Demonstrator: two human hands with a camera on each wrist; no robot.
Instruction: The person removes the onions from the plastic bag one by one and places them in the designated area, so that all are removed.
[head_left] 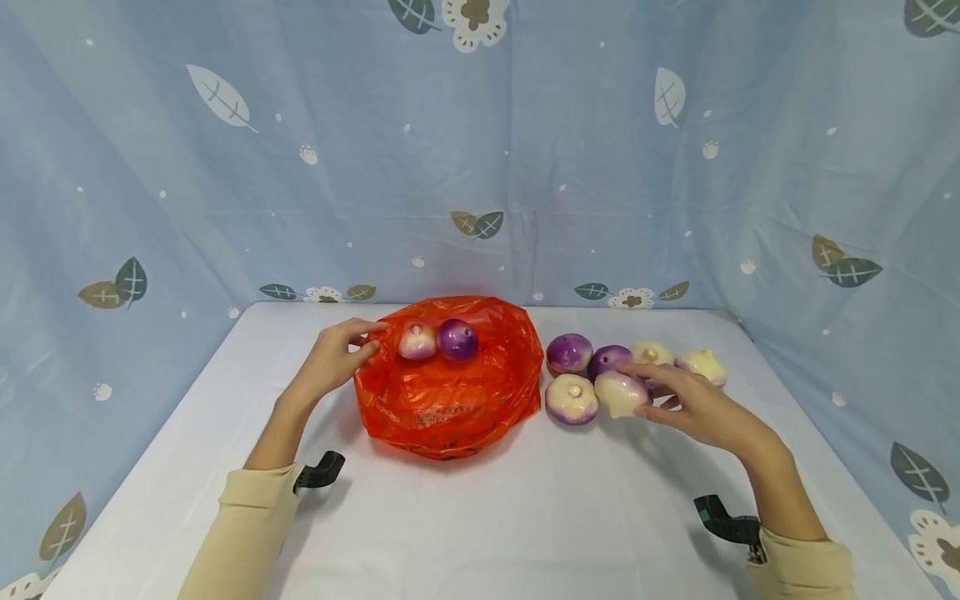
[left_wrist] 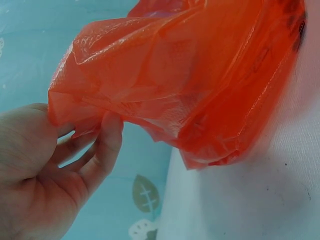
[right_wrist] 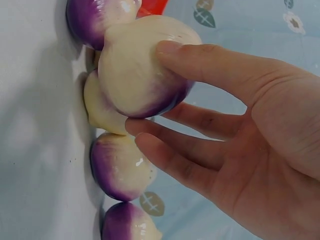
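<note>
In the head view a red plastic bag (head_left: 450, 400) sits with its mouth spread wide, and two purple-and-white turnips lie inside, one paler turnip (head_left: 417, 342) and one darker turnip (head_left: 457, 340). My left hand (head_left: 333, 362) pinches the bag's left rim; the left wrist view shows the thin film of the bag (left_wrist: 150, 75) between thumb and fingers. To the right, my right hand (head_left: 697, 404) grips a cream turnip (head_left: 619, 393) with a purple base. Seen from the right wrist, thumb and fingertips hold that turnip (right_wrist: 137, 65) beside the others.
Around the held turnip, several more stand on the white table (head_left: 480, 533), among them a cream-topped turnip (head_left: 572, 400), a purple turnip (head_left: 569, 353) and a pale turnip (head_left: 703, 365) furthest right. Behind hangs a blue leaf-patterned curtain (head_left: 375, 208).
</note>
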